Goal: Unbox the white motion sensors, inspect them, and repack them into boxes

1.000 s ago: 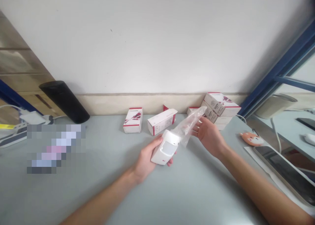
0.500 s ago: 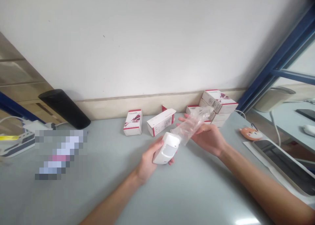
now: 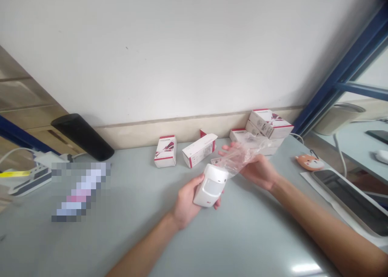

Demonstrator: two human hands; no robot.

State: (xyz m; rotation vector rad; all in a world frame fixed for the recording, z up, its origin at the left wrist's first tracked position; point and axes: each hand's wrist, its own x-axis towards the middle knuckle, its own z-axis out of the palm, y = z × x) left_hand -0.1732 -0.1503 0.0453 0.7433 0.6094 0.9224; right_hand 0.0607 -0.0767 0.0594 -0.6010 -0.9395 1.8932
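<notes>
Head cam: left hand (image 3: 187,202) grips the white motion sensor (image 3: 210,186), now sitting more upright; right hand (image 3: 259,172) loosely pinches the clear plastic bag (image 3: 239,157) touching its top.

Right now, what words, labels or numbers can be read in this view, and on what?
No word or number is legible.
White motion sensor: small red mark near its lower end, too small to read.
White-and-red boxes: printed text, too small to read.
Pixelated patch: blurred, unreadable.
</notes>
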